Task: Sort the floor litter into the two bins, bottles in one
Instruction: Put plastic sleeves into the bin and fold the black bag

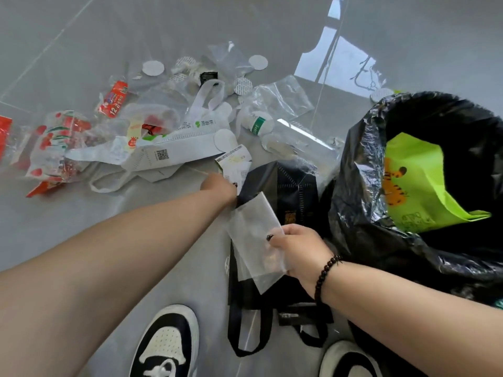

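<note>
- I had the right hand (296, 248) pinching a clear plastic sleeve (253, 240) by its edge, thumb on top, fingers curled under it; I judged it was held there ready to go into the black-lined bin (362, 213) just beside it at three o'clock.
- That bin already held a green bag (419, 183), so I took it for the non-bottle bin.
- My left hand (219, 186) was stretched toward twelve o'clock, at the near edge of the litter, touching or almost touching a printed paper slip (235, 161). The fingers were turned away from the camera, so I could not tell whether they were curled, straight or gripping.
- A black tote bag (288, 191) lay flat under both hands.
- The one bottle I could pick out, a small white bottle (255, 123) with a green band, lay at one o'clock among clear wrappers, not yet picked up.
- The second bin was nowhere in view, and the first was cut off at the right edge.
</note>
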{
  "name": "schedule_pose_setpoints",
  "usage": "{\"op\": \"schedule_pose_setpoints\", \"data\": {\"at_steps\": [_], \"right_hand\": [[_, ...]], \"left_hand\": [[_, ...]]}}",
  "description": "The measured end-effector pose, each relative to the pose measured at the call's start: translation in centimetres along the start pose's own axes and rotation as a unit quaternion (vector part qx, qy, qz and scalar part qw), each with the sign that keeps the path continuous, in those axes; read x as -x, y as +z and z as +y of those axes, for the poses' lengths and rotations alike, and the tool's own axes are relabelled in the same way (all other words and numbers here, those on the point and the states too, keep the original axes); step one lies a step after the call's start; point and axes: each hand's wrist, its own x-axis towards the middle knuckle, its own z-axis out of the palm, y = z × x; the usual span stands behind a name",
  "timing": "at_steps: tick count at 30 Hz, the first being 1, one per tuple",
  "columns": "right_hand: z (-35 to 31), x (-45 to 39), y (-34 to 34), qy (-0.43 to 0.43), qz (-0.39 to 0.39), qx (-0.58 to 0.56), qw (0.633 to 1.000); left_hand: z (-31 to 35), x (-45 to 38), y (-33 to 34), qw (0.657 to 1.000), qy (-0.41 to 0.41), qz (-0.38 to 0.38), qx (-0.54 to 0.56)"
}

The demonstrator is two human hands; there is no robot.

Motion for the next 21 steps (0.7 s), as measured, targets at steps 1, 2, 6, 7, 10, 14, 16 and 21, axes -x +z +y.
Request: {"op": "schedule_pose_setpoints", "data": {"at_steps": [1,2,6,7,10,14,16,21], "right_hand": [[-0.1,-0.2,-0.2,-0.002,0.008,-0.009,1.000],[-0.2,-0.4,-0.4,-0.006,0.014,-0.017,1.000],[-1.7,-0.3,-1.4,-0.046,0.018,-0.034,0.998],[-1.9,-0.1,-1.6,-0.059,0.013,-0.030,0.998],[-1.7,1.2,-2.3,-0.073,-0.023,-0.032,0.997],[-0.7,3.2,-2.6,-0.071,-0.083,-0.023,0.994],[-0.1,4.0,-2.7,-0.066,-0.108,-0.029,0.992],[1.0,7.0,-3.4,-0.190,-0.102,0.082,0.973]], "left_hand": [[0.0,0.4,0.5,1.000,0.008,-0.003,-0.013],[-0.1,0.9,0.8,1.000,0.020,-0.001,-0.018],[0.1,2.3,-0.7,0.998,0.058,0.009,0.020],[0.0,2.9,-1.4,0.997,0.049,0.005,0.063],[-1.0,6.2,-3.4,0.986,0.043,-0.033,0.160],[-2.2,10.8,-6.7,0.971,0.076,-0.049,0.222],[-2.7,12.0,-7.7,0.969,0.100,-0.036,0.224],[-3.0,14.4,-9.1,0.944,0.145,-0.015,0.296]]}}
